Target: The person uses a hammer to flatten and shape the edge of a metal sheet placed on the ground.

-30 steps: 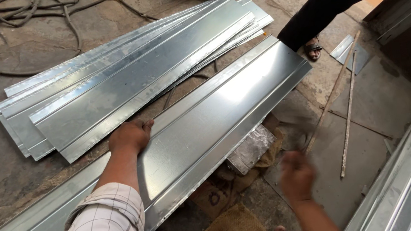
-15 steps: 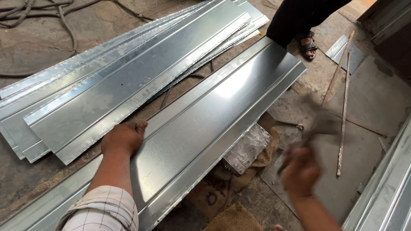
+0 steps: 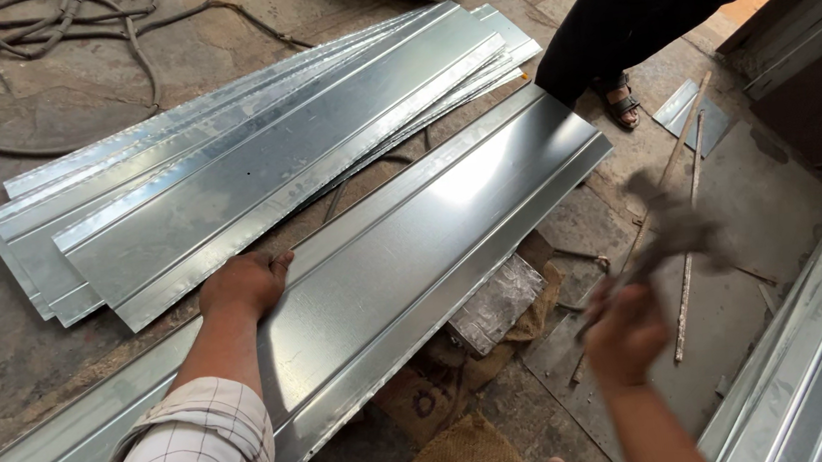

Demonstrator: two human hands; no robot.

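Long shiny ribbed metal sheet (image 3: 414, 261) is lying flat, running diagonally over a block, left hand (image 3: 243, 283) pressing its edge. Hammer (image 3: 667, 231), motion-blurred, is sitting raised in right hand (image 3: 625, 333).

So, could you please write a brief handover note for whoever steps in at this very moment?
Left hand: flat on the long metal sheet, pressing near its far edge.
Right hand: gripping a hammer, raised and blurred, off the sheet's near side.
The sheet rests on a block over sacking. A stack of similar sheets lies beyond it.
Another person's foot stands at the sheet's far end.
How much hammering is done or left cannot be told.
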